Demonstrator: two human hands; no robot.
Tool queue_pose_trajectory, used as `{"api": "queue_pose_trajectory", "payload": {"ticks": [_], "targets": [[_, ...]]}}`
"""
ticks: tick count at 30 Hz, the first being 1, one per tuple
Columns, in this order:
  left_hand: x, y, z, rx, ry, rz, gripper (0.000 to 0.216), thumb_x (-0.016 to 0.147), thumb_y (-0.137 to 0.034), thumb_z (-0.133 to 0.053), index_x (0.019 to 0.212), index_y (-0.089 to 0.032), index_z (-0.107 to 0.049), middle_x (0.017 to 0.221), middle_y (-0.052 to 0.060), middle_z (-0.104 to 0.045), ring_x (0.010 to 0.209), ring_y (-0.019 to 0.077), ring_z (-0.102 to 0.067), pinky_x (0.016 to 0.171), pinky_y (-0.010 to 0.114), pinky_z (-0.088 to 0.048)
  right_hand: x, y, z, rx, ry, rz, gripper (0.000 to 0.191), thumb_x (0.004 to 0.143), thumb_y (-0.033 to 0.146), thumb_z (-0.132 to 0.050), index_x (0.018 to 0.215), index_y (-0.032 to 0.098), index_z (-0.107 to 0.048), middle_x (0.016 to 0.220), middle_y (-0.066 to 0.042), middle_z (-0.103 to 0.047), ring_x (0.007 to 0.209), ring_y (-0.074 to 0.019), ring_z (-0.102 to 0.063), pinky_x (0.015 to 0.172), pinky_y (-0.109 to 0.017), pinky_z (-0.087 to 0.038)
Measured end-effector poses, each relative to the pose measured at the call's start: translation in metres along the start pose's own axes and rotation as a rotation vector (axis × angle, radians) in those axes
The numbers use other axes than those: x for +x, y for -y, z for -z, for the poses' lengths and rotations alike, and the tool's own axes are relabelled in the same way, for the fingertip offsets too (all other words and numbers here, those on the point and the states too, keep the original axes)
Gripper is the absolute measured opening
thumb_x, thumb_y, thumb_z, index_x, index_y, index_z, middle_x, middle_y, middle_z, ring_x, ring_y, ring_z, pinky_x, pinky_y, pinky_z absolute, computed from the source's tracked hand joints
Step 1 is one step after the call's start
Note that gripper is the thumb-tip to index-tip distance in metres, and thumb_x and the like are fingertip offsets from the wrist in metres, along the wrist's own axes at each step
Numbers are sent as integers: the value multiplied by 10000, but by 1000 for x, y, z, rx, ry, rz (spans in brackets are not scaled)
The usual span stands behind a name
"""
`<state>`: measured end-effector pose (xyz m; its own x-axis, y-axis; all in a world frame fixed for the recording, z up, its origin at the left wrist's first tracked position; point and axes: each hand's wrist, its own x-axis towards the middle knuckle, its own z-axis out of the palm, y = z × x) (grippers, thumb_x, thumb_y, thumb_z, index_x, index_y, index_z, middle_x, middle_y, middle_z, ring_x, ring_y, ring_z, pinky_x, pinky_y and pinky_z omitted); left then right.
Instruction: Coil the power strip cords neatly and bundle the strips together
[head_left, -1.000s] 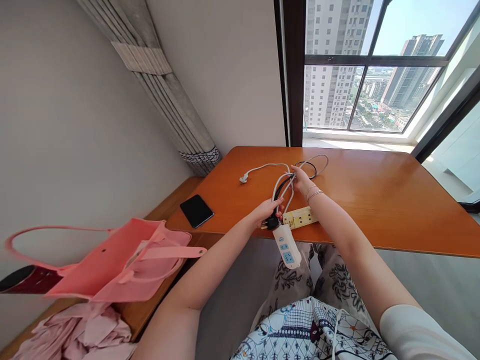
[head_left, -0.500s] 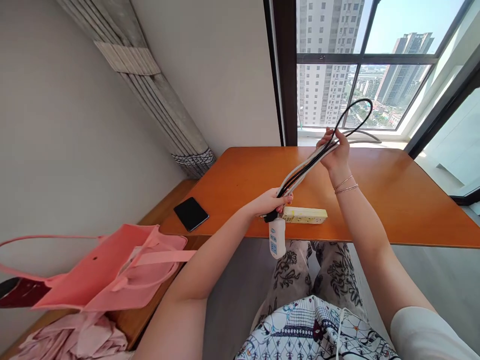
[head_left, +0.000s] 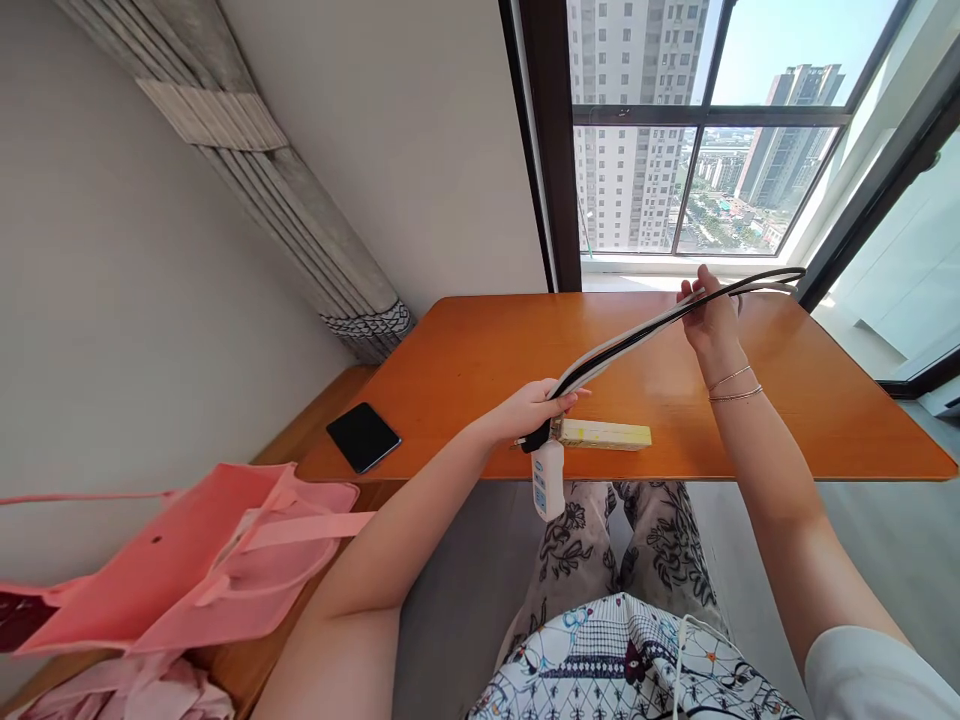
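My left hand (head_left: 531, 410) is closed on one end of a bundle of black and white cables (head_left: 637, 335), just above the near edge of the orange table (head_left: 810, 400). A white power strip (head_left: 547, 480) hangs from that end below the table edge. My right hand (head_left: 709, 315) is closed on the far end of the bundle, held up over the table toward the window, so the cables stretch taut between both hands. A yellowish power strip (head_left: 604, 434) lies on the table beside my left hand.
A black phone (head_left: 363, 436) lies on the table's left corner. A pink bag (head_left: 202, 570) rests on a wooden bench at the left, over pink cloth (head_left: 142, 695). A folded curtain (head_left: 285, 200) leans in the corner. The window (head_left: 675, 130) is behind the table.
Both hands lifted the cable bundle off the table. My right hand moved up and to the right, pulling the cables straight. The white power strip now hangs off the edge.
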<state>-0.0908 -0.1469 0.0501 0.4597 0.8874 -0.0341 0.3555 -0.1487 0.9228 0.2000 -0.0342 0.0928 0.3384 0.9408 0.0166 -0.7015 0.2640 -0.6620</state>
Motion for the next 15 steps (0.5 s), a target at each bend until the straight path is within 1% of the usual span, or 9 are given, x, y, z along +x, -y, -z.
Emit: {"api": "queue_pose_trajectory", "payload": {"ticks": [3, 5, 7, 9, 10, 11, 12, 13, 15], "targets": [[1, 1, 8, -88, 111, 93, 614, 714, -773, -695, 644, -164, -644, 718, 69, -650, 820, 235, -686, 716, 284, -501, -7, 1, 14, -69, 23, -64, 223, 777, 227, -800, 729, 232, -582, 650, 73, -629, 669, -87, -684, 639, -187, -599], [2, 1, 13, -106, 138, 148, 662, 669, -821, -697, 602, -171, -586, 648, 51, -608, 868, 274, -719, 750, 305, -517, -14, 1, 27, -156, 45, -77, 224, 763, 266, -817, 739, 222, -599, 678, 55, -653, 684, -96, -685, 674, -206, -603], [2, 1, 16, -85, 133, 183, 681, 636, -842, -701, 604, -177, -557, 616, 28, -582, 884, 290, -731, 769, 321, -527, -20, 0, 41, -303, 68, -14, 261, 768, 388, -817, 763, 216, -620, 757, 26, -696, 747, -118, -700, 699, -226, -594], [2, 0, 18, -59, 138, 199, 675, 629, -838, -705, 616, -184, -542, 606, 14, -576, 872, 290, -734, 784, 341, -538, -22, 2, 56, -505, 77, 88, 351, 762, 533, -797, 796, 219, -645, 861, -8, -736, 847, -153, -715, 720, -241, -573], [2, 0, 19, -47, 139, 198, 663, 634, -826, -711, 619, -188, -532, 599, 7, -571, 855, 284, -733, 789, 351, -544, -21, 4, 63, -608, 83, 106, 398, 760, 596, -778, 813, 220, -659, 898, -25, -749, 882, -171, -718, 726, -248, -561], [2, -1, 20, -37, 137, 194, 647, 643, -808, -718, 620, -192, -521, 589, -1, -564, 831, 274, -729, 795, 359, -550, -20, 7, 71, -698, 93, 78, 453, 767, 661, -743, 828, 217, -673, 919, -46, -759, 896, -188, -720, 724, -256, -550], [2, -2, 21, -28, 133, 186, 627, 655, -786, -724, 625, -197, -511, 580, -10, -555, 798, 259, -722, 802, 367, -556, -18, 10, 79, -772, 110, 1, 525, 781, 730, -684, 840, 208, -687, 925, -74, -766, 884, -202, -720, 711, -266, -540], [2, -3, 21, -19, 126, 177, 605, 668, -763, -728, 639, -200, -509, 572, -19, -549, 762, 242, -713, 806, 371, -561, -15, 13, 87, -831, 131, -107, 608, 799, 794, -606, 848, 195, -699, 918, -103, -769, 843, -209, -717, 681, -273, -528], [3, -6, 23, 11, 119, 174, 560, 690, -728, -729, 702, -206, -526, 560, -33, -551, 715, 222, -697, 789, 367, -566, -13, 16, 103, -935, 170, -329, 766, 828, 877, -435, 841, 164, -714, 863, -144, -761, 700, -190, -675, 584, -272, -477]]}}
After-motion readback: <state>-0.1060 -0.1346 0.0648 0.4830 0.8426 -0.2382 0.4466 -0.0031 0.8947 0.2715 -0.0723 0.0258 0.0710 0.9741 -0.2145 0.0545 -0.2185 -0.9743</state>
